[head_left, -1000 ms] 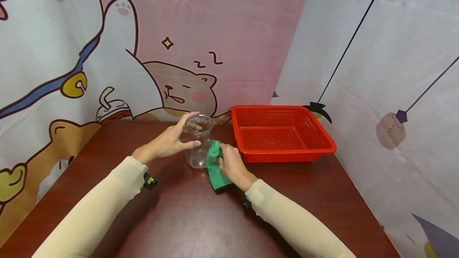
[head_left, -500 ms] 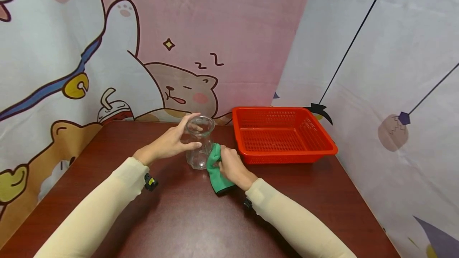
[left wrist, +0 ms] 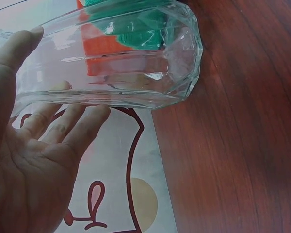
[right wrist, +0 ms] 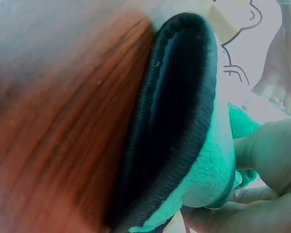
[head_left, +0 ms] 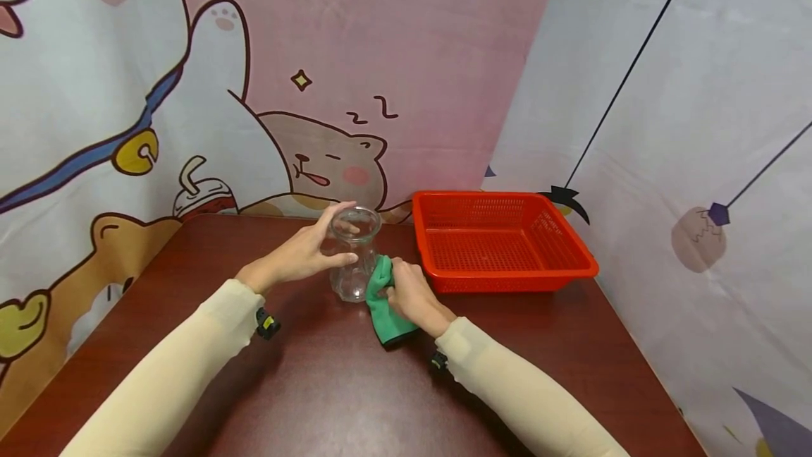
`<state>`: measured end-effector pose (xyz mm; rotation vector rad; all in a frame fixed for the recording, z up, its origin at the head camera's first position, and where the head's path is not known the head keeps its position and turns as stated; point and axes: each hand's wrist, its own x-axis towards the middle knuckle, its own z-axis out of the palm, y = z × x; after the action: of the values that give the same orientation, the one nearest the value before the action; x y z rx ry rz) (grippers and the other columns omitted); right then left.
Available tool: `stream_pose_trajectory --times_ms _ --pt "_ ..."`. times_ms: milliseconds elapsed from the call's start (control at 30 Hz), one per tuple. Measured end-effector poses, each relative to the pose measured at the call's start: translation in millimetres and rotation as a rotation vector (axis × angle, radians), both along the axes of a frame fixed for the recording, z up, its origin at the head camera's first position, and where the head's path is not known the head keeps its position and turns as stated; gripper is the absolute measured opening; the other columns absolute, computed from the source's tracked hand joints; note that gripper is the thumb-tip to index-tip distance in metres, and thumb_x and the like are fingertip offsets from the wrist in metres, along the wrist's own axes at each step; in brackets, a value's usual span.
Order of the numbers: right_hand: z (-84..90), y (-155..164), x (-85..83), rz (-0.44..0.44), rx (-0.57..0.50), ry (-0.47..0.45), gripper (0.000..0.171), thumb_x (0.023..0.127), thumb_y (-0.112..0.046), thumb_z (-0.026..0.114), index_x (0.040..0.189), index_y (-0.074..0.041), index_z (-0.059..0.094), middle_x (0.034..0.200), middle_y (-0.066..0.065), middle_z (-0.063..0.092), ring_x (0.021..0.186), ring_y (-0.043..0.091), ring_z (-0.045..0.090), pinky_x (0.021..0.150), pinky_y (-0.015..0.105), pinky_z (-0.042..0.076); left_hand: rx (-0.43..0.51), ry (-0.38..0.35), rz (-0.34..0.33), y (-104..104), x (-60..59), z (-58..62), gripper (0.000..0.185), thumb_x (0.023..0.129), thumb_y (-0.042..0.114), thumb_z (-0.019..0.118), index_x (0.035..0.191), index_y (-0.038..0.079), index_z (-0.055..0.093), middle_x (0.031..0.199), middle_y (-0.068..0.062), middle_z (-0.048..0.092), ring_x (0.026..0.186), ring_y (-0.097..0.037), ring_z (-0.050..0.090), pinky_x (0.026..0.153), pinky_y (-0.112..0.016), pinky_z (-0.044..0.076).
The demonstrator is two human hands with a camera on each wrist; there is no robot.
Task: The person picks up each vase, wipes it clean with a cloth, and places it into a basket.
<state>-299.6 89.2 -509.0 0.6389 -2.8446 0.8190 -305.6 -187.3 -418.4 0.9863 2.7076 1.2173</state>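
Brown table [head_left: 330, 386] | left hand [head_left: 293, 257] holds glass vase [head_left: 352, 254] | right hand [head_left: 409, 295] grips green cloth [head_left: 383, 305]

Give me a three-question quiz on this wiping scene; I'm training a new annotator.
1. True or false: the red basket holds the glass vase.
2. Which hand grips the green cloth?
3. The left hand holds the vase near its: A) rim B) base C) not at all

Key:
1. False; the vase stands on the table.
2. The right hand.
3. A
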Motion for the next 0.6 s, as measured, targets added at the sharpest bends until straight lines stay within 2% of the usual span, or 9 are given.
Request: stream_pose_trajectory --times_ms 33,133,233,300,400,533,600 --pt "3.4 -1 3.7 -0.004 -0.003 -0.001 0.022 0.1 0.001 0.078 0.12 0.005 0.07 0.102 0.016 0.075 0.101 0.034 0.08 0.085 0.043 0.068 -0.002 -0.002 0.002 0 0.0 -0.5 0.102 0.11 0.034 0.085 0.184 0.04 0.016 0.161 -0.009 0.07 0.146 -0.036 0.073 0.123 -0.07 0.056" --pt "39.4 -7 28.7 -0.022 -0.023 -0.046 0.022 0.099 0.008 0.076 0.121 0.01 0.069 0.1 0.017 0.074 0.101 0.035 0.079 0.085 0.045 0.067 -0.002 -0.005 0.005 -1 0.7 0.4 0.101 0.11 0.035 0.085 0.184 0.041 0.015 0.161 -0.008 0.07 0.146 -0.035 0.073 0.123 -0.069 0.057" --pt "31.2 -6 23.3 -0.019 -0.046 -0.012 0.023 0.099 0.005 0.079 0.12 0.007 0.07 0.097 0.015 0.074 0.097 0.033 0.079 0.081 0.043 0.065 -0.003 -0.012 0.008 -1 1.1 1.7 0.101 0.11 0.036 0.085 0.184 0.044 0.015 0.162 -0.01 0.069 0.146 -0.035 0.073 0.123 -0.069 0.057" --pt "18.4 -4 15.2 -0.011 -0.055 0.032 0.024 0.097 0.002 0.081 0.118 0.005 0.071 0.096 0.012 0.074 0.093 0.03 0.078 0.078 0.042 0.064 -0.005 -0.011 0.006 -2 1.2 2.1 0.101 0.111 0.037 0.085 0.184 0.044 0.015 0.163 -0.012 0.069 0.147 -0.035 0.073 0.123 -0.07 0.056" --pt "12.4 -3 12.4 -0.02 -0.06 0.06 0.024 0.096 0.0 0.083 0.117 0.002 0.072 0.095 0.01 0.076 0.091 0.028 0.077 0.076 0.043 0.064 -0.001 -0.015 0.0 -1 1.1 2.2 0.101 0.111 0.037 0.085 0.184 0.043 0.015 0.164 -0.014 0.068 0.147 -0.036 0.072 0.123 -0.072 0.055" --pt "28.6 -6 25.8 -0.047 -0.094 0.01 0.029 0.097 0.003 0.081 0.125 0.005 0.073 0.105 0.015 0.08 0.099 0.034 0.078 0.089 0.051 0.068 0.004 -0.02 -0.004 0 1.3 1.5 0.101 0.11 0.036 0.085 0.184 0.042 0.016 0.164 -0.014 0.068 0.147 -0.036 0.072 0.124 -0.073 0.054" --pt "31.3 -7 29.6 -0.059 -0.1 -0.002 0.029 0.098 0.003 0.081 0.127 0.004 0.074 0.108 0.016 0.081 0.103 0.035 0.078 0.094 0.053 0.068 0.003 -0.021 -0.004 0 1.1 0.4 0.101 0.11 0.036 0.085 0.184 0.042 0.016 0.163 -0.013 0.068 0.147 -0.035 0.072 0.124 -0.072 0.054"
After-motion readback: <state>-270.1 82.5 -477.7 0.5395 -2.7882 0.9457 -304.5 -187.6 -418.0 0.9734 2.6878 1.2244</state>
